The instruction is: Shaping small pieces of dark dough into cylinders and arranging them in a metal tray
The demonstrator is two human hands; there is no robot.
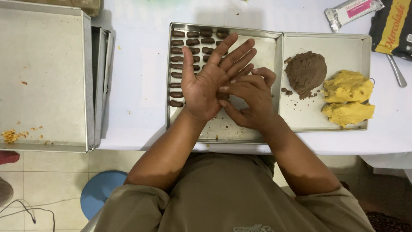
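My left hand (207,81) is held flat, palm up, fingers spread, above a metal baking tray (262,56). My right hand (251,96) presses its fingers against the left palm's edge, with a small piece of brown dough (223,96) between them. Rows of several small brown dough logs (186,43) lie on the tray's left part, partly hidden by my left hand.
A second metal tray (300,116) to the right holds a brown dough mound (306,72) and two yellow dough lumps (347,98). Empty trays (43,77) with crumbs sit at left. Packets (352,10) and a utensil handle (397,71) lie at top right. A blue stool (101,191) stands below.
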